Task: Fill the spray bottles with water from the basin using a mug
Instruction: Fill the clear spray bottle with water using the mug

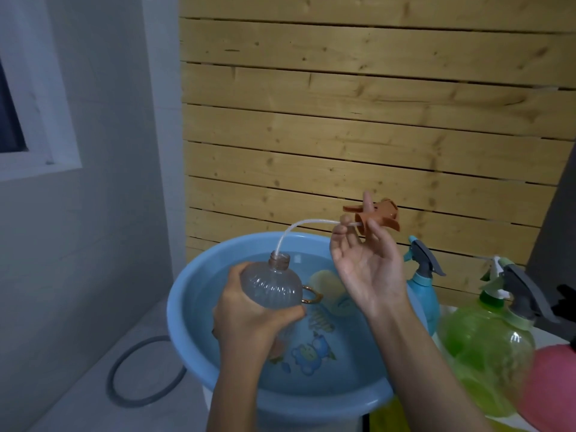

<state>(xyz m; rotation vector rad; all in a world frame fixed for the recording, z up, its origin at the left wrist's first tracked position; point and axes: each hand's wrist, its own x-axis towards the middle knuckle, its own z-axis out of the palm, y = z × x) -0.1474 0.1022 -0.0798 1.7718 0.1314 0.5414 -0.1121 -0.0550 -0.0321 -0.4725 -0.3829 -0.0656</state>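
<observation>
While left hand (249,313) grips clear bottle (270,286) over basin (175,319) | right hand (369,269) pinches sprayer head (375,217) at fingertips

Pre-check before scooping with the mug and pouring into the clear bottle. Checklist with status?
1. Spray head unscrewed from the clear bottle: ok, the right hand holds it away from the neck.
2. Tube out of the neck: not ok, its end sits in the opening.
3. Bottle steady: ok, the left hand grips it over the basin, neck upward.
4. Water in the basin: ok.
5. Mug at hand: ok, it lies in the water beside the bottle.
6. Hand free for the mug: not ok, both are occupied.
</observation>
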